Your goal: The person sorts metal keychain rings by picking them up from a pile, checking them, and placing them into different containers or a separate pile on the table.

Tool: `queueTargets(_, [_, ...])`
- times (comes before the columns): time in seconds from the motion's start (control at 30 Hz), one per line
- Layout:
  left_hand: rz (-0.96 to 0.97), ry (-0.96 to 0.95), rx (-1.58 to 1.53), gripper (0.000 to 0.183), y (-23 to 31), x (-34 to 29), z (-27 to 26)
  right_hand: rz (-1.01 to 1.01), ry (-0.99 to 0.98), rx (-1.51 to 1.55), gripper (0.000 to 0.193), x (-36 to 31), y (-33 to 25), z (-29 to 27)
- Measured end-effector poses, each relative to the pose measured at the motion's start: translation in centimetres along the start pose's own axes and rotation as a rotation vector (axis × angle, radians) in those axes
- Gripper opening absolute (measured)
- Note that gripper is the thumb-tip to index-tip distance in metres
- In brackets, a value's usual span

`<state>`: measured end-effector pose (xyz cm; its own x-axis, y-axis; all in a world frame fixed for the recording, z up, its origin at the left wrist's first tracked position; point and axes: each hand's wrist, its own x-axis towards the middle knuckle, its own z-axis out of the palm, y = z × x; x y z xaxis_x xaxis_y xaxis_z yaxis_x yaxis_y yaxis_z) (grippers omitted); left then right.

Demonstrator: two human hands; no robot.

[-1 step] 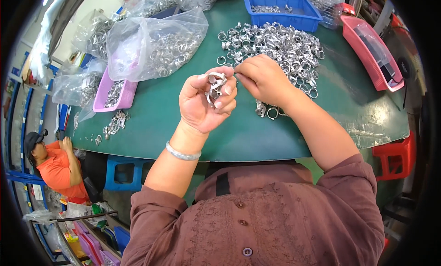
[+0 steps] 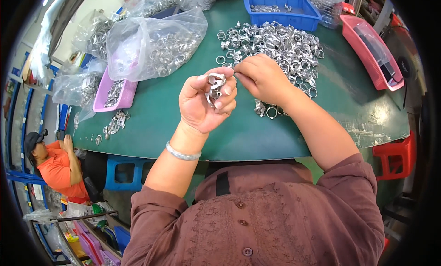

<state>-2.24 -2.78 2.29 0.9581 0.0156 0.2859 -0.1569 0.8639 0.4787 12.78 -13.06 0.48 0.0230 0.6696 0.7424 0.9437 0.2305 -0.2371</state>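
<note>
My left hand [image 2: 206,93], palm up and with a pale bangle at the wrist, curls around several silver metal rings [image 2: 215,84] with small lugs, which look like clamps. Its fingertips meet those of my right hand [image 2: 264,77], which is pinched closed beside it. Whatever sits between the right fingertips is too small or hidden to make out. Behind the right hand lies a large loose pile of similar metal rings [image 2: 280,45] on the green table [image 2: 239,137]. A few rings [image 2: 272,112] lie under the right wrist.
At the far side stands a blue tray [image 2: 294,24]; a pink basket [image 2: 367,50] is at right. Clear bags of metal parts [image 2: 170,50] and a lilac bin [image 2: 126,98] stand left, near a small scatter of parts [image 2: 115,123]. A person in orange [image 2: 59,171] sits far left.
</note>
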Motion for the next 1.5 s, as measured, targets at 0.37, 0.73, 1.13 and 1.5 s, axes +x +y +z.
queueTargets(0.37, [0.053,0.369,-0.06,0.04,1.5,-2.2,0.1,0.039,-0.03,0.034,0.007,0.0,0.4,-0.1])
queueTargets(0.73, [0.557,1.012,0.615,0.042,24.9,-2.3,0.7,-0.016,0.014,0.056,0.009,0.3,0.2,0.1])
queueTargets(1.13, [-0.587,1.026,1.815,0.048,22.3,2.2,-3.6,0.048,0.003,0.052,0.011,-0.3,0.9,0.1])
queueTargets(1.5, [-0.035,1.007,2.369,0.031,23.0,13.3,-3.2,0.002,-0.06,-0.035,0.009,-0.4,1.1,0.4])
